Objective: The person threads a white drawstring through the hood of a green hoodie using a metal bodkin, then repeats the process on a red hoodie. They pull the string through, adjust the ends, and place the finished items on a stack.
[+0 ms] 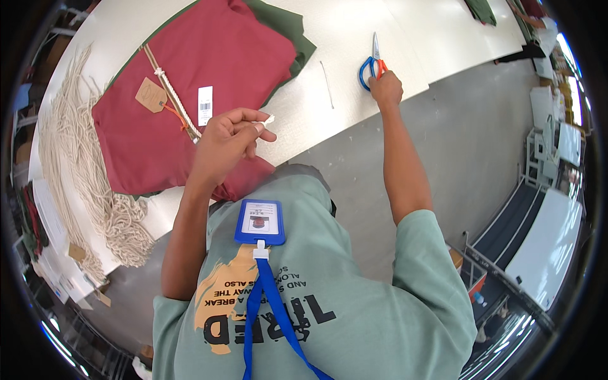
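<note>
My left hand is raised over the near edge of a folded maroon fabric piece. Its thumb and index finger pinch a small white scrap, perhaps a bit of cord. Farther out on the right, my right hand grips the scissors by their blue and orange handles, blades pointing away from me. On the maroon fabric lie a knotted white cord, a brown cardboard tag on an orange string, and a white barcode label. Green fabric shows along its far edge.
A heap of cream cords hangs over the white table's left side. A short thin strand lies between the fabric and scissors. Another person stands at the far right. A blue-framed badge hangs at my chest.
</note>
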Demonstrator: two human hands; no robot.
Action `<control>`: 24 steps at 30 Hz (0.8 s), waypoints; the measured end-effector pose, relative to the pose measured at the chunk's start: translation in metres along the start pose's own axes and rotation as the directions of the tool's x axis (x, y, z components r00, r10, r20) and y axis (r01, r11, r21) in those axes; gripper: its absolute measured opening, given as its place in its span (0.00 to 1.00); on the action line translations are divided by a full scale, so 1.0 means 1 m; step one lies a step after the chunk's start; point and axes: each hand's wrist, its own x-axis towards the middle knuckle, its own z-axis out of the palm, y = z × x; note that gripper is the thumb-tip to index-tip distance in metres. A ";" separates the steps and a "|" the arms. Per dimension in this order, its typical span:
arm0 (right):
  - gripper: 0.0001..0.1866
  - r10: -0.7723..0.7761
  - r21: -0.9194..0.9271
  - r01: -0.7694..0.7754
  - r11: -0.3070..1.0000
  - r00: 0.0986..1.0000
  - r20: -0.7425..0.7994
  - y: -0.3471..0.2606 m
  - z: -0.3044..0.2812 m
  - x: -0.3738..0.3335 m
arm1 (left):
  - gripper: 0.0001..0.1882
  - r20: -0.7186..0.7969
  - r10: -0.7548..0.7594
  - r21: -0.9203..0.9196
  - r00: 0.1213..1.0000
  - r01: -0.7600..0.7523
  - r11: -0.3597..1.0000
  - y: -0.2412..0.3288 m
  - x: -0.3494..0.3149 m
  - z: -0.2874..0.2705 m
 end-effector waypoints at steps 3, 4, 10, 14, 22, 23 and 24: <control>0.20 0.159 0.094 -0.166 0.982 0.984 0.082 0.014 -0.011 -0.018 | 0.10 0.088 -0.021 -0.014 0.996 0.022 1.000 -0.001 0.005 -0.001; 0.18 0.187 0.332 -0.213 0.919 0.976 0.109 0.020 -0.012 -0.034 | 0.10 0.124 -0.024 -0.002 0.992 0.024 1.000 -0.002 0.007 -0.002; 0.08 0.095 0.958 -0.155 0.240 0.986 0.136 0.025 -0.006 -0.245 | 0.10 0.401 -0.119 -0.040 0.908 0.147 0.988 -0.009 0.012 -0.014; 0.14 0.170 0.928 -0.251 0.275 0.963 0.210 -0.014 -0.006 -0.373 | 0.09 0.572 -0.139 -0.058 0.808 0.208 0.976 -0.015 0.012 -0.018; 0.30 0.190 0.593 -0.171 0.787 0.981 0.031 -0.056 0.001 -0.461 | 0.10 0.695 -0.204 0.072 0.689 0.216 0.974 -0.034 0.003 -0.016; 0.30 0.204 0.567 -0.193 0.800 0.978 0.046 -0.058 -0.001 -0.466 | 0.11 0.691 -0.207 0.097 0.692 0.195 0.976 -0.034 0.000 -0.016; 0.31 0.217 0.541 -0.216 0.813 0.974 0.063 -0.060 -0.002 -0.471 | 0.11 0.691 -0.205 0.117 0.694 0.173 0.978 -0.035 -0.002 -0.016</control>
